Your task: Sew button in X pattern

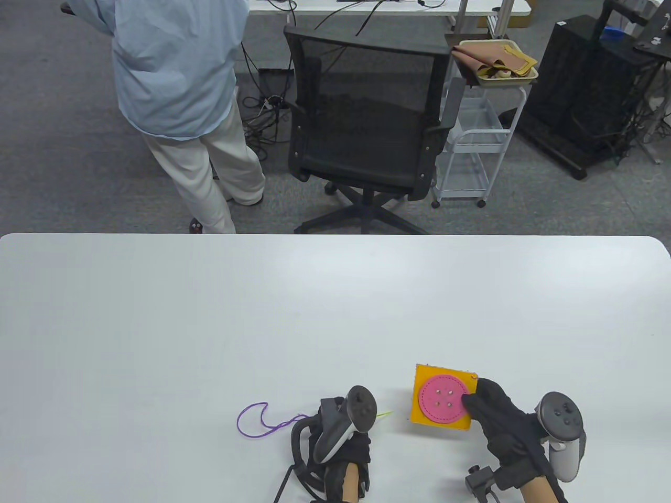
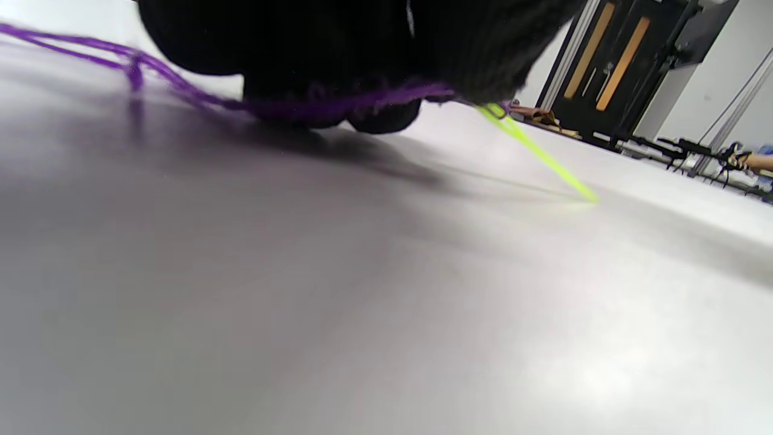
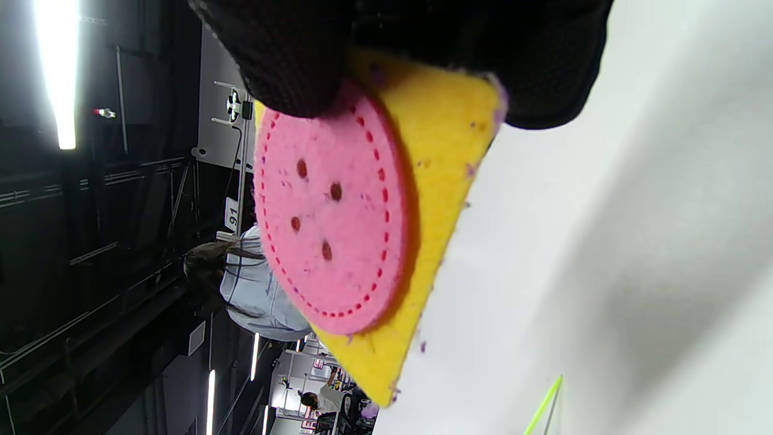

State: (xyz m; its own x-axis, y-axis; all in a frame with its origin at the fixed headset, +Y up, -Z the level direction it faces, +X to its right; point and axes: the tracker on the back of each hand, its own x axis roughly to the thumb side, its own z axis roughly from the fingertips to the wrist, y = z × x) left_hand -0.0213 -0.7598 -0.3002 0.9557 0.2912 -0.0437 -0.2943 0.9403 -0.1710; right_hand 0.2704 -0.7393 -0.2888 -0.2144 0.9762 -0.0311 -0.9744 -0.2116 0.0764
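Left hand (image 1: 343,445) grips purple thread (image 1: 254,422), needle (image 2: 537,154) base hidden, right hand (image 1: 500,424) pinches yellow felt square (image 3: 435,199), covering pink button (image 3: 329,211) edge

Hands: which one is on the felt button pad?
The right hand, gripping the yellow pad at the pink button's edge. The left hand is apart, at the purple thread and needle.

It was an office-like lab, seen from above a white table (image 1: 209,314) on grey carpet (image 1: 63,173). Behind it stood 1 mesh chair (image 1: 367,120), a white cart (image 1: 472,157) with a tray (image 1: 498,68) of fabric scraps, black equipment racks (image 1: 587,89) and loose cables (image 1: 262,105). A person (image 1: 178,94) in a light blue shirt stood with their back turned.
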